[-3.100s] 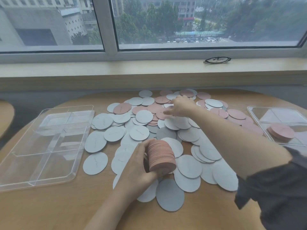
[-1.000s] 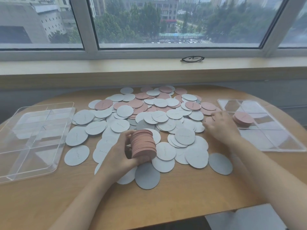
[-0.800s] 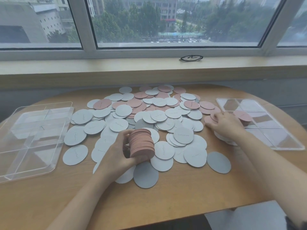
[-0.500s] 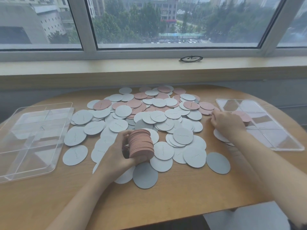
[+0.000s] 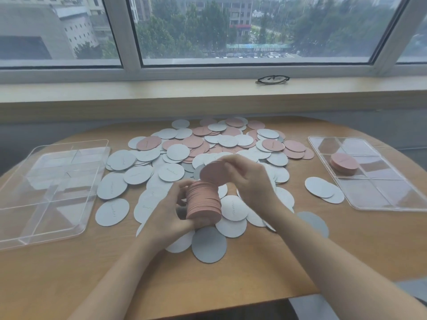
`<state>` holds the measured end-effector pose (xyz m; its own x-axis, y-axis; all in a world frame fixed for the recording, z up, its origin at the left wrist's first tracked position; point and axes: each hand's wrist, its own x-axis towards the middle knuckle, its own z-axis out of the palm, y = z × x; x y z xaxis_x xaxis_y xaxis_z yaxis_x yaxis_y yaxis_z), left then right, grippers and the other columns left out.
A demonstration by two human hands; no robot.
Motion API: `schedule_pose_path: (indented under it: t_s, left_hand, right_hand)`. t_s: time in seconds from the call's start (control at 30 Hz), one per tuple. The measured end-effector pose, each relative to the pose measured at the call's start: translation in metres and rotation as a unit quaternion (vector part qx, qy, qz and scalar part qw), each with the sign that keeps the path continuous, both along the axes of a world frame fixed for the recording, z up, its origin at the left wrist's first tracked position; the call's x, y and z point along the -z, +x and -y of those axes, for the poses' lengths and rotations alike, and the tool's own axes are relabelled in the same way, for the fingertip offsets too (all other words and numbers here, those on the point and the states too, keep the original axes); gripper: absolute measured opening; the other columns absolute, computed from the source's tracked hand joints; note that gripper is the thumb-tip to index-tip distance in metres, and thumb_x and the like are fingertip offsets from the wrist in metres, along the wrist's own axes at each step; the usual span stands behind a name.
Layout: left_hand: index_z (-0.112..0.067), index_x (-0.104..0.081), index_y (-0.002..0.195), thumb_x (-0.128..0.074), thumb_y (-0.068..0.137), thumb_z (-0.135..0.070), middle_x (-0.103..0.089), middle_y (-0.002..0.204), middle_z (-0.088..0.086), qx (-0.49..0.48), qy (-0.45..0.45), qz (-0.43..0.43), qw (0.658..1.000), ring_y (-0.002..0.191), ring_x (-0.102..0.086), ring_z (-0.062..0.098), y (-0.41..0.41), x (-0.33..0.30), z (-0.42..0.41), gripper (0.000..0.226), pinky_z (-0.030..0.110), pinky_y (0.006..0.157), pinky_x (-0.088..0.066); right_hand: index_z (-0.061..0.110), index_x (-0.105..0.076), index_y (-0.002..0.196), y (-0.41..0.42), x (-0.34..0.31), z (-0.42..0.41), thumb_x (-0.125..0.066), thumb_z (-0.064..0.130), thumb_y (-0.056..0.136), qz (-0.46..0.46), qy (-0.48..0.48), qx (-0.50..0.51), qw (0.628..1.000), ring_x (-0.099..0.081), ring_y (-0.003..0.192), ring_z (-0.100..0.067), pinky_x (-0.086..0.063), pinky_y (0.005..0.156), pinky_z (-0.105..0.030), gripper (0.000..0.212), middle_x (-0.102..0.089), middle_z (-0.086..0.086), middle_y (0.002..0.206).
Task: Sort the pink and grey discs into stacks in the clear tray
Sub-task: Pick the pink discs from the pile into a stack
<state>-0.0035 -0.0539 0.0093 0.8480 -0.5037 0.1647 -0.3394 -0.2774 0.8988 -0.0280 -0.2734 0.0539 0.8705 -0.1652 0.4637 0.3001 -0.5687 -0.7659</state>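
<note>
My left hand [image 5: 166, 213] grips a thick stack of pink discs [image 5: 203, 204] above the table's middle. My right hand [image 5: 250, 179] pinches a single pink disc [image 5: 212, 173], tilted just over the top of that stack. A wide spread of loose grey discs [image 5: 172, 172] and pink discs [image 5: 293, 146] covers the wooden table behind and around both hands. A clear divided tray [image 5: 392, 202] lies at the right with a short pink stack [image 5: 344, 163] in one compartment. A second clear tray [image 5: 46, 192] lies at the left with no discs in it.
The round wooden table's front edge [image 5: 208, 303] is close to me. A pair of glasses [image 5: 272, 79] rests on the window sill behind the table. Two grey discs [image 5: 323, 189] lie apart beside the right tray.
My right hand left the pink discs near the right tray and came back left to the middle with one pink disc, now over the stack in my left hand. The left hand stayed put.
</note>
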Motion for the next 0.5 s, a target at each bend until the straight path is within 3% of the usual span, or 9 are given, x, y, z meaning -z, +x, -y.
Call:
schedule_pose_path:
  t_s: [0.07,0.17,0.3,0.33,0.4,0.5]
  left_hand:
    - [-0.048,-0.045,0.130,-0.091,0.057,-0.044,-0.062,0.123,-0.017,-0.002,-0.008,-0.004,1.000,0.107,-0.064,0.014,0.001,0.001,0.000,0.086,0.039,0.091,-0.056]
    - [-0.054,-0.029,0.139,-0.089,0.053,-0.053,-0.050,0.128,-0.035,-0.012,0.001,0.008,1.000,0.115,-0.059,0.002,0.001,0.000,0.002,0.105,0.018,0.091,-0.050]
    - [-0.050,-0.019,0.146,-0.073,0.062,-0.070,-0.034,0.143,-0.038,-0.007,0.064,0.066,0.996,0.128,-0.037,-0.018,-0.001,-0.001,0.004,0.102,0.005,0.101,-0.035]
    - [-0.046,-0.016,0.149,-0.068,0.065,-0.075,-0.027,0.148,-0.037,-0.012,0.093,0.093,0.991,0.132,-0.030,-0.020,-0.002,-0.001,0.004,0.103,0.007,0.107,-0.027]
    - [-0.035,-0.005,0.157,-0.057,0.070,-0.080,-0.020,0.153,-0.029,-0.017,0.146,0.124,0.981,0.141,-0.025,-0.006,-0.001,0.000,0.006,0.110,0.022,0.116,-0.023]
    - [-0.034,0.019,0.155,-0.041,0.072,-0.090,-0.012,0.160,-0.021,-0.001,0.186,0.133,0.973,0.148,-0.016,0.005,-0.003,0.001,0.008,0.116,0.031,0.120,-0.020]
  right_hand:
    - [0.020,-0.071,0.110,0.004,0.006,-0.009,-0.054,0.009,0.098,-0.017,0.031,-0.023,0.999,-0.065,0.093,-0.004,-0.050,0.082,-0.020,0.024,-0.073,0.010,0.098]
    - [0.026,-0.070,0.114,0.003,0.017,-0.014,-0.053,0.014,0.101,-0.069,0.036,-0.046,0.996,-0.065,0.083,-0.006,-0.052,0.077,-0.023,0.025,-0.072,0.009,0.091]
    - [0.025,-0.064,0.128,-0.005,0.023,-0.018,-0.047,0.028,0.101,-0.129,0.022,-0.095,0.987,-0.056,0.119,0.001,-0.042,0.104,-0.025,0.032,-0.066,0.012,0.125]
    - [0.026,-0.057,0.137,-0.007,0.022,-0.018,-0.044,0.035,0.101,-0.142,0.011,-0.108,0.984,-0.048,0.128,0.003,-0.035,0.110,-0.022,0.039,-0.058,0.013,0.136]
    - [0.026,-0.035,0.152,-0.012,0.023,-0.021,-0.039,0.047,0.100,-0.168,-0.043,-0.135,0.975,-0.025,0.142,0.007,-0.017,0.115,-0.015,0.056,-0.035,0.014,0.154]
    - [0.027,-0.010,0.158,-0.017,0.028,-0.030,-0.035,0.053,0.101,-0.184,-0.100,-0.143,0.967,0.004,0.141,0.018,0.002,0.110,-0.004,0.067,-0.010,0.020,0.160]
